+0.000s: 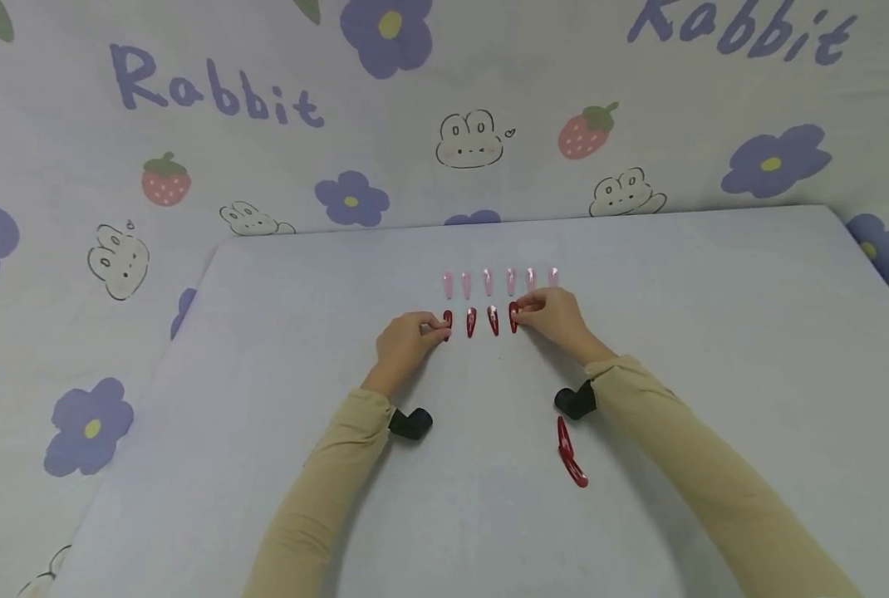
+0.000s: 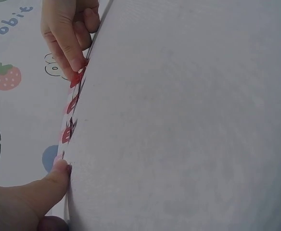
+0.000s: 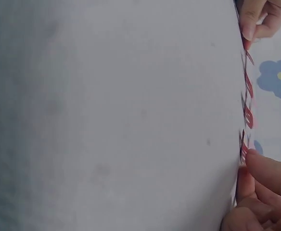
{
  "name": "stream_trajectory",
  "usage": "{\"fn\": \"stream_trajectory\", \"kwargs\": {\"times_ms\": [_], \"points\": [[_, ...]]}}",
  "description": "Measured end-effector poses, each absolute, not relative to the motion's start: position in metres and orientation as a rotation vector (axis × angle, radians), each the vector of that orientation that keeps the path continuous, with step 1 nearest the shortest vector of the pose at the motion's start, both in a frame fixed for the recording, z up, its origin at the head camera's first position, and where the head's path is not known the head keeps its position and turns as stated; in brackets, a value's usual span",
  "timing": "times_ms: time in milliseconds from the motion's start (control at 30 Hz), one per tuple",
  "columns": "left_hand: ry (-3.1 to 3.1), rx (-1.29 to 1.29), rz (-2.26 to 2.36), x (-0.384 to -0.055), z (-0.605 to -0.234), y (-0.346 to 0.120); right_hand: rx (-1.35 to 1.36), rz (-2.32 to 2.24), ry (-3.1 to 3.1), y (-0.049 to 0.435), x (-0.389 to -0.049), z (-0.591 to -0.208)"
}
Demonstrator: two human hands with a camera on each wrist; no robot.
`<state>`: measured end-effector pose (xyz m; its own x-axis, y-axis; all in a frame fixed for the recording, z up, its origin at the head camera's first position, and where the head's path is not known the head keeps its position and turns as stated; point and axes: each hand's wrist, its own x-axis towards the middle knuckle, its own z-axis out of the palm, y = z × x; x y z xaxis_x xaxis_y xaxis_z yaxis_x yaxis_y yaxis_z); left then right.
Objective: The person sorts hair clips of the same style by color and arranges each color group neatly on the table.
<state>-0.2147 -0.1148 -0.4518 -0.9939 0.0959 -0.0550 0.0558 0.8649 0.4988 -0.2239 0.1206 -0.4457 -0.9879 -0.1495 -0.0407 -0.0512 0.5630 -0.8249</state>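
A row of red snap hair clips lies on the white table, parallel to a row of pink hair clips (image 1: 488, 282) just behind it. At the row's left end, my left hand (image 1: 407, 342) pinches a red hair clip (image 1: 448, 317) between thumb and forefinger. My right hand (image 1: 558, 317) holds the red hair clip (image 1: 513, 321) at the right end by its right side. Between the hands lie two more red clips, one left of centre (image 1: 471, 322) and one right of it (image 1: 493, 321). Both wrist views show the row edge-on, with fingertips right at the end clips.
Two other red hair clips (image 1: 565, 438) lie end to end near the right forearm. A black wrist camera (image 1: 412, 424) hangs from the left cuff, another (image 1: 575, 401) from the right. Behind the white table (image 1: 228, 374) hangs a rabbit-print cloth (image 1: 265, 158).
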Motion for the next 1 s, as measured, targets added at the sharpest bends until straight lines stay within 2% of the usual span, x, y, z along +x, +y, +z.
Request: {"fn": "stream_trajectory", "kwargs": {"times_ms": [333,467,733,1000], "points": [[2.939,0.154,0.782,-0.212,-0.453,-0.109,-0.164,-1.473,2.57,0.137,-0.207,-0.438],[2.956,0.162,0.77,-0.211,-0.452,-0.111,-0.265,-1.469,2.6,0.14,-0.191,-0.425],[2.968,0.149,0.785,-0.211,-0.447,-0.113,-0.491,-1.251,2.639,0.16,-0.127,-0.403],[2.937,0.123,0.783,-0.213,-0.446,-0.114,-0.533,-1.017,2.676,0.167,-0.059,-0.421]]}}
